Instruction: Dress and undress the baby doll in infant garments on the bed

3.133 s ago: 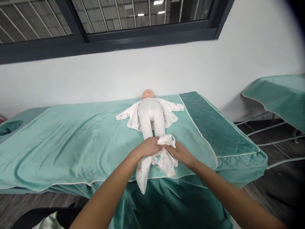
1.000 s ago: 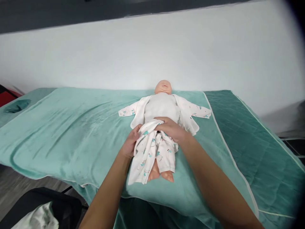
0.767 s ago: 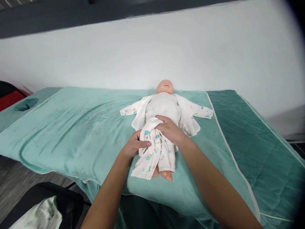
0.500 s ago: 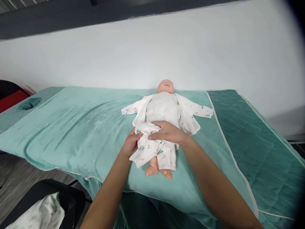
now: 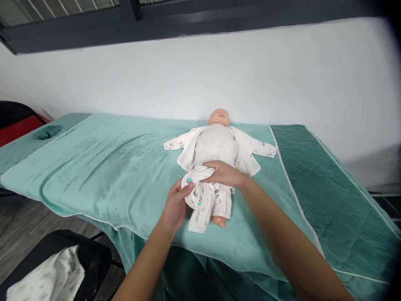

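A baby doll [image 5: 218, 118] lies on its back, head toward the wall. An unfastened white printed jacket [image 5: 187, 147] covers its outstretched arms, over a plain white undershirt [image 5: 216, 144]. White printed trousers [image 5: 200, 202] are bunched around its lower body. My left hand [image 5: 178, 205] pinches the edge of the trousers on the left side, thumb on top. At the waist, my right hand [image 5: 224, 173] grips the same cloth, its fingertips hidden in the folds. One trouser leg hangs loose over the doll's leg. A single foot [image 5: 219, 221] sticks out below the other trouser leg.
A light green cover [image 5: 125, 167] lies over the bed, with a darker quilted cover [image 5: 338, 200] on the right. A black chair [image 5: 90, 259] at lower left carries a printed white cloth [image 5: 52, 278]. Behind the bed stands a white wall [image 5: 188, 79].
My left hand has turned and drawn the trousers' side into a loop. The loose trouser leg swung right and now hides one foot. The camera view has tilted slightly upward.
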A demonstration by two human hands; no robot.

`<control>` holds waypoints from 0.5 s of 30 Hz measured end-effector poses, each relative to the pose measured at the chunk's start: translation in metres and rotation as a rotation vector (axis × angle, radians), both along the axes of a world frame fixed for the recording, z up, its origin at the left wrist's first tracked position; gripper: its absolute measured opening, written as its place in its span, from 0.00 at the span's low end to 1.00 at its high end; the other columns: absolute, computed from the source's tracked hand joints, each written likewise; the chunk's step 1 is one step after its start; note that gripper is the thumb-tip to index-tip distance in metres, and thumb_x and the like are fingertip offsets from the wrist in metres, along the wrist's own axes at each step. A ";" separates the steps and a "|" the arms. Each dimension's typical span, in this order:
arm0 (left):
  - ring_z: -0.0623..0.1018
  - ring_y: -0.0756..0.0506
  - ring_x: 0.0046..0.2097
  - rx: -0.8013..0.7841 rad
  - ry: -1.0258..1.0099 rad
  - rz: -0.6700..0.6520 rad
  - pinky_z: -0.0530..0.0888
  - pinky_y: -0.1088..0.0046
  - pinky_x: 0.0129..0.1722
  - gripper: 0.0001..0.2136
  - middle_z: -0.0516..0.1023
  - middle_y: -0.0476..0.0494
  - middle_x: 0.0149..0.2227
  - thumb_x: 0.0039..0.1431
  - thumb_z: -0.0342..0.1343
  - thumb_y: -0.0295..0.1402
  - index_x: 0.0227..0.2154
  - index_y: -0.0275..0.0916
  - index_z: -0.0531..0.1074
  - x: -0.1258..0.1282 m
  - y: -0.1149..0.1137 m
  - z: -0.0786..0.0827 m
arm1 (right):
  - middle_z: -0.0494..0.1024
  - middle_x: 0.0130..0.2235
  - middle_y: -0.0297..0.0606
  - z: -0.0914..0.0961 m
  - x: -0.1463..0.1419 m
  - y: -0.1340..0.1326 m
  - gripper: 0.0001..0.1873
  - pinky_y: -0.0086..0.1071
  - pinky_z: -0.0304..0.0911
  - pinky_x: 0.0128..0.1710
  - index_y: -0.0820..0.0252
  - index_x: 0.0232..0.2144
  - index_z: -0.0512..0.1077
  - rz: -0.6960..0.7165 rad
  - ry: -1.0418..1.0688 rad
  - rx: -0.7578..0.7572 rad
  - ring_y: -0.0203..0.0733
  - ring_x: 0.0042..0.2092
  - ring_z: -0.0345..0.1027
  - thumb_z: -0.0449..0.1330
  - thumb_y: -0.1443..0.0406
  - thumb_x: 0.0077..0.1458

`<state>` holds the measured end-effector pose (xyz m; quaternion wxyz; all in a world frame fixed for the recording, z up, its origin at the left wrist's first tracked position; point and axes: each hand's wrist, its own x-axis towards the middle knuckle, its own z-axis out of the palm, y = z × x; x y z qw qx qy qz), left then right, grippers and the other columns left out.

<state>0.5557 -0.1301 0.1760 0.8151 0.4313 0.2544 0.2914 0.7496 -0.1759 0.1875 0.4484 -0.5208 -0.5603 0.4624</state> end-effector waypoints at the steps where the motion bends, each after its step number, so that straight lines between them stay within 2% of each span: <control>1: 0.75 0.49 0.29 -0.004 0.029 0.019 0.69 0.75 0.29 0.12 0.77 0.45 0.29 0.53 0.65 0.36 0.38 0.34 0.77 -0.007 -0.011 0.004 | 0.74 0.32 0.31 0.000 -0.001 -0.001 0.12 0.26 0.58 0.34 0.63 0.32 0.73 -0.011 -0.097 -0.002 0.35 0.35 0.65 0.66 0.60 0.49; 5: 0.74 0.50 0.32 -0.031 0.185 0.076 0.69 0.76 0.32 0.11 0.76 0.47 0.30 0.53 0.65 0.37 0.35 0.35 0.76 -0.030 -0.049 0.014 | 0.75 0.30 0.30 -0.002 -0.004 -0.004 0.04 0.25 0.55 0.31 0.62 0.28 0.72 -0.070 -0.412 -0.024 0.34 0.33 0.66 0.63 0.67 0.45; 9: 0.75 0.48 0.40 -0.052 0.214 0.191 0.70 0.76 0.40 0.13 0.77 0.46 0.35 0.54 0.65 0.38 0.40 0.36 0.77 -0.042 -0.079 0.015 | 0.79 0.32 0.32 0.000 -0.009 -0.006 0.03 0.25 0.53 0.31 0.60 0.28 0.74 -0.096 -0.679 -0.045 0.34 0.34 0.67 0.62 0.66 0.46; 12: 0.76 0.48 0.41 -0.165 0.142 0.268 0.71 0.73 0.42 0.13 0.79 0.43 0.40 0.55 0.65 0.38 0.40 0.36 0.76 -0.045 -0.096 0.008 | 0.79 0.31 0.33 0.003 -0.013 -0.009 0.05 0.26 0.50 0.29 0.59 0.27 0.75 -0.102 -0.857 -0.064 0.34 0.32 0.66 0.61 0.64 0.48; 15: 0.78 0.45 0.43 -0.228 0.100 0.316 0.73 0.71 0.43 0.15 0.79 0.40 0.43 0.54 0.65 0.38 0.42 0.36 0.76 -0.046 -0.107 -0.007 | 0.80 0.31 0.35 0.005 -0.017 -0.013 0.05 0.28 0.49 0.29 0.59 0.26 0.76 -0.103 -0.919 -0.071 0.36 0.32 0.67 0.62 0.64 0.47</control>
